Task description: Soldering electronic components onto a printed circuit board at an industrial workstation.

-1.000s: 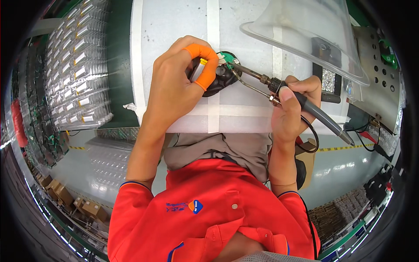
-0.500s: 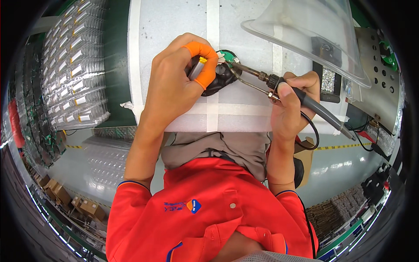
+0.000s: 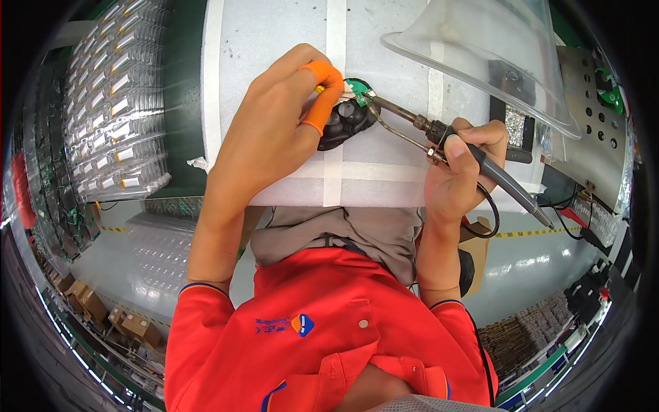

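My left hand (image 3: 271, 127), with orange finger cots (image 3: 321, 103) on its thumb and finger, is closed in a pinch at the left of a black molded housing (image 3: 347, 122). A yellow end of a small silver battery (image 3: 319, 89) peeks out by the fingers; the rest of it is hidden. At the housing's top lies a green circuit board (image 3: 360, 89) with thin wires beside it. My right hand (image 3: 456, 165) grips a soldering iron (image 3: 504, 180) with a metal feed tube (image 3: 398, 132). The iron's tip is at the board's right side, touching or very close.
Several clear trays of silver batteries (image 3: 120, 106) are stacked at the left. Over the back right is a translucent funnel-shaped hood (image 3: 480, 62). A box of metal shavings (image 3: 518, 127) and a perforated metal case (image 3: 590, 103) stand at the right. White tape crosses the foam-covered work surface (image 3: 274, 34).
My left hand has turned and moved slightly up, so the silver battery is now mostly hidden behind it. The iron has shifted slightly, its tip staying at the board.
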A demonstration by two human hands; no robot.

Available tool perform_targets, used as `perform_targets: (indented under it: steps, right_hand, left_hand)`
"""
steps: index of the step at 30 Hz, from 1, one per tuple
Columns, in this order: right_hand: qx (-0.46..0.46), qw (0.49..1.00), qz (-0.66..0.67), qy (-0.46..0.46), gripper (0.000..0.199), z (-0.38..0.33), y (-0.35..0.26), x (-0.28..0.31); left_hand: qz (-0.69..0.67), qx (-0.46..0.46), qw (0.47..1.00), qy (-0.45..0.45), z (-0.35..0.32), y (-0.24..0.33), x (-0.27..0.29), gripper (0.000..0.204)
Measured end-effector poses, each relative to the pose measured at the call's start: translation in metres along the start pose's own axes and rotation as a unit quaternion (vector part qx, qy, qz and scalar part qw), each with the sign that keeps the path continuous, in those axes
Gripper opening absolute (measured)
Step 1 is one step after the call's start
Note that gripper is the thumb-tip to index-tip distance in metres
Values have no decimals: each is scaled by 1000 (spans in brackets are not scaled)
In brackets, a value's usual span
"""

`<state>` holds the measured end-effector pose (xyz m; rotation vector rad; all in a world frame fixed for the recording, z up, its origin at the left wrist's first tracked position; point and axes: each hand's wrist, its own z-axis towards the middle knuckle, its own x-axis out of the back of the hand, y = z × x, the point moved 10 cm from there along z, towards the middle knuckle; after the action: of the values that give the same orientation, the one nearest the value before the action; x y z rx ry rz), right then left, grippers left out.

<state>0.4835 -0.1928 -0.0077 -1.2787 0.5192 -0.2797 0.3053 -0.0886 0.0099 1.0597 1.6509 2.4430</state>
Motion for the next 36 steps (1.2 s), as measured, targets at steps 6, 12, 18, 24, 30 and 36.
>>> perform_targets:
  steps: [6, 12, 18, 24, 30, 36]
  right_hand:
    - [-1, 1000, 4, 3, 14, 0, 0, 0]
    - [-2, 1000, 1, -9, 14, 0, 1, -2]
    - [-5, 1000, -2, -21, 15, 2, 2, -5]
    - [-3, 999, -7, -33, 16, 3, 3, -7]
    - [1, 1000, -2, -9, 15, 0, 0, -3]
    - [3, 1000, -15, -4, 15, -4, -2, 0]
  left_hand:
    - [74, -75, 988, -109, 12, 13, -11, 4]
    - [76, -91, 982, -148, 15, 17, -15, 5]
    - [50, -86, 986, -134, 15, 16, -14, 5]
    - [64, -66, 988, -122, 16, 14, -14, 7]
    - [57, -76, 989, -110, 14, 14, -13, 7]
    - [70, -52, 989, -117, 9, 11, -13, 6]
